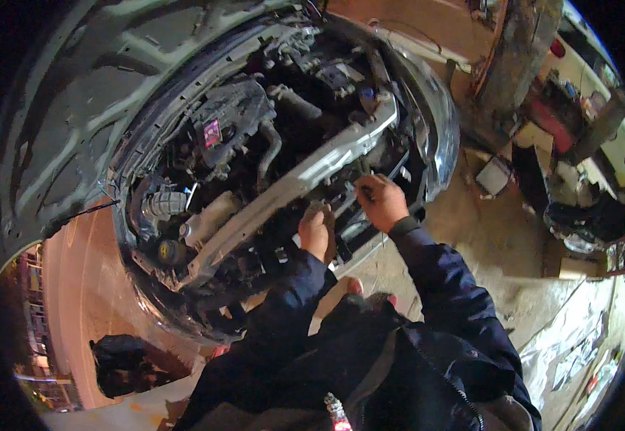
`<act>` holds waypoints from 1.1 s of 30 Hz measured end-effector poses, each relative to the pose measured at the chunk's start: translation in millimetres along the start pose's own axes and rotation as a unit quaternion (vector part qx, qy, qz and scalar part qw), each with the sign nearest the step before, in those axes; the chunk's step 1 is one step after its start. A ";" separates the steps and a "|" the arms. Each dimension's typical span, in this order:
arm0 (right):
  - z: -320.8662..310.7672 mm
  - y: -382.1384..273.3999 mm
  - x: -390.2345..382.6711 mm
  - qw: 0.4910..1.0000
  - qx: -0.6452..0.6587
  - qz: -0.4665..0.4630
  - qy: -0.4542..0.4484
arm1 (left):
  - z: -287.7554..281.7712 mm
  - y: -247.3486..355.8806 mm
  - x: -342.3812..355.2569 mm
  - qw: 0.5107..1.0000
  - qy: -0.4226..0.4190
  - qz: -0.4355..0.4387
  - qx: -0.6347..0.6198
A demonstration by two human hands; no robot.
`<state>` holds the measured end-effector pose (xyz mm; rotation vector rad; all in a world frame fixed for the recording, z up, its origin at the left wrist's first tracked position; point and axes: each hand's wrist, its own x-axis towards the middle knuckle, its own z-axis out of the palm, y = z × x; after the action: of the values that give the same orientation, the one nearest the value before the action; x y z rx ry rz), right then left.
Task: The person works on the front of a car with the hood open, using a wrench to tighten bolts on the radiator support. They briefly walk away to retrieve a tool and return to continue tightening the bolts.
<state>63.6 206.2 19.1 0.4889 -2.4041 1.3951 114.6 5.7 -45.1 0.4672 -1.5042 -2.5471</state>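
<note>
Both hands are over the front of an open car engine bay, just on the near side of a pale metal crossbar (305,176). My left hand (314,233) is closed around a dark, brownish piece whose kind I cannot make out. To its right, my right hand (385,204) is closed too, with fingers curled in a pinch. Something small and dark shows at its fingertips, too small to name. Beyond the crossbar lie the engine cover (230,108), a black hose (270,147) and a pale plastic reservoir (212,219).
The raised hood (75,108) stands at the left. A headlight (442,151) bounds the bay at the right. Boxes and loose parts (571,144) are piled at the far right, beside a thick post (521,57). A black bag-like object (122,363) lies at the lower left.
</note>
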 end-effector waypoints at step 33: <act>108.3 85.9 43.1 0.943 -0.227 -0.007 -0.244 | 72.7 -2.7 86.1 0.949 0.212 -0.220 0.076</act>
<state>-23.7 145.7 -79.3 0.7931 -2.9828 0.7179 9.2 43.0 -31.1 1.4125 -1.5632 -2.3902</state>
